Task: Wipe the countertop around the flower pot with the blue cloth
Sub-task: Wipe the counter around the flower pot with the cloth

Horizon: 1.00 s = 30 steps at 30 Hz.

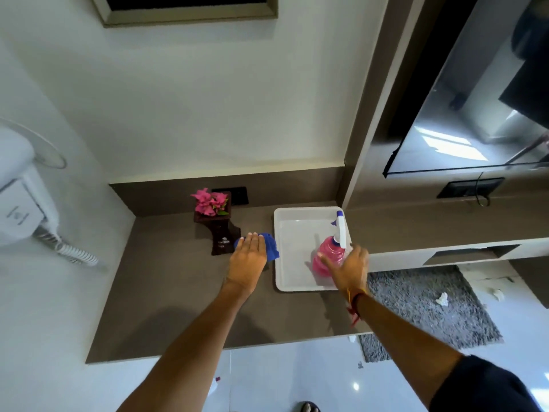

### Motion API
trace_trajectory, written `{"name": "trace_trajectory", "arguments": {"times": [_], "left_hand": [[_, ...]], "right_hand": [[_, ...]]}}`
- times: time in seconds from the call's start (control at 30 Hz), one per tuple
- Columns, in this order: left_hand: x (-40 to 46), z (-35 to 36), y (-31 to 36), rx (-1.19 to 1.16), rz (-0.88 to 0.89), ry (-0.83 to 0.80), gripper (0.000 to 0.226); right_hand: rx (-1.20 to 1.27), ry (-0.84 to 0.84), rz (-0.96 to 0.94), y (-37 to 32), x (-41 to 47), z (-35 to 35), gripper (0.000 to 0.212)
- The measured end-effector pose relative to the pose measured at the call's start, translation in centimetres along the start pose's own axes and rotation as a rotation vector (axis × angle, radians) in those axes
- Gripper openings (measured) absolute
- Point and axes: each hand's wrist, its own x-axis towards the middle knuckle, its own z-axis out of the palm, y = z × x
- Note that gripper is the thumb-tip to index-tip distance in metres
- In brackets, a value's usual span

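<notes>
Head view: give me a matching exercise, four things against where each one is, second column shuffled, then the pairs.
Things:
1. cloth
2. spray bottle
3. flower pot
4. tray

Places:
A. standing in the tray, right hand on it
B. near the back wall, left of the cloth
C. flat under the left hand
D. on the countertop, right of the cloth

Pairs: 1-C, 2-A, 3-B, 4-D

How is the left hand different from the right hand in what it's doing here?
The left hand lies flat, palm down, pressing the blue cloth onto the countertop beside the flower pot. The right hand curls around the pink spray bottle in the white tray. Only the right wrist wears a red thread. Both arms are bare.
</notes>
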Motion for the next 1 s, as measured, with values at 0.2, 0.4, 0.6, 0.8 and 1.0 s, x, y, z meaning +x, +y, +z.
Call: {"name": "trace_trajectory", "arguments": {"times": [0.2,0.4,0.6,0.8,1.0], "left_hand": [[-2.0,0.0,-2.1,0.020,-0.011,-0.100,0.079],[-5.1,0.4,-5.4,-0.047,-0.101,-0.059,0.069],[-6.5,1.2,-8.4,-0.016,-0.084,0.023,0.072],[-7.6,2.4,-10.7,-0.005,-0.120,0.017,0.068],[-7.8,3.3,-11.2,-0.052,-0.126,0.046,0.061]], "right_hand": [[0.042,-0.137,-0.121,-3.1,-6.2,5.4,0.053],[-0.324,-0.400,-0.600,-15.3,-1.9,7.4,0.075],[-0.778,-0.550,-0.816,-25.4,1.3,9.7,0.090],[-0.900,-0.641,-0.790,-27.5,2.4,12.0,0.091],[-0.816,-0.637,-0.741,-28.3,2.8,12.6,0.095]]}}
